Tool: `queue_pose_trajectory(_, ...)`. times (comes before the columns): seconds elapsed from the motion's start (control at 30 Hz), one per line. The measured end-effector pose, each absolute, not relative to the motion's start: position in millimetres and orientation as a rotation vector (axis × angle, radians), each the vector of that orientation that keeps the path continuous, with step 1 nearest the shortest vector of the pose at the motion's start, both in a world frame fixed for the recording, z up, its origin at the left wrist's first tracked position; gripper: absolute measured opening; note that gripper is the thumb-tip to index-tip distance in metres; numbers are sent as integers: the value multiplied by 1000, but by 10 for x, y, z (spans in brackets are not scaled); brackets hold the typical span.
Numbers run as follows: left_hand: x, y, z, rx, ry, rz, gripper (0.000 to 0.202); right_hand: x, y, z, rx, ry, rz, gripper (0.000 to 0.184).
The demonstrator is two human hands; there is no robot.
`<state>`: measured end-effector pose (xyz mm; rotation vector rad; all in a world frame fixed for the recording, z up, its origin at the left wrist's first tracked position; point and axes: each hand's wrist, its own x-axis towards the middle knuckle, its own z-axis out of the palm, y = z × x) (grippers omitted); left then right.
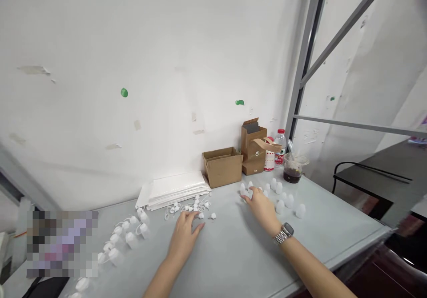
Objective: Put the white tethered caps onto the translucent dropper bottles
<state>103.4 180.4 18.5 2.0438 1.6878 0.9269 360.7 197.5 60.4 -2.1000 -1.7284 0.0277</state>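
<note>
My left hand (183, 232) hovers low over the grey table with thumb and fingers apart. Close to its fingertips lie several small white caps (200, 216) with thin loops, and one more cap (213, 216) sits just to the right. My right hand (262, 207) wears a metal-band watch and reaches among frosted white, dome-shaped pieces (280, 207). Its thumb and forefinger are parted beside one frosted piece (243, 187); whether they touch it is unclear. At the left, several white pieces with looped caps (131, 240) stand in slanting rows.
White flat sheets (178, 187) are stacked by the wall. Beside them stand an open cardboard box (223, 171), a brown paper bag (251, 155), a red-capped bottle (280, 149) and a clear cup of dark drink (292, 173). A grey metal frame (302, 75) rises behind the table (230, 262).
</note>
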Motion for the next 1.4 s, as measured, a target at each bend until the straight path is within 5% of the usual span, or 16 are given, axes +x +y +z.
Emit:
queue_pose_trajectory(0.47, 884, 1926, 224, 2150, 1966, 985, 32, 3401, 2045, 616, -1701, -1678, 184, 24)
queue_pose_trajectory(0.73, 692, 1979, 200, 2177, 2032, 931, 31, 2636, 2154, 854, -1174, -1275, 1210, 35)
queue_pose_trajectory(1.27, 639, 2035, 236, 1778, 1851, 1215, 5, 2368, 2087, 440, -1163, -1195, 1353, 34)
queue_pose_trajectory(1.4, 606, 2020, 282, 1537, 1772, 1321, 14, 2342, 2027, 441, -1162, -1163, 1436, 44)
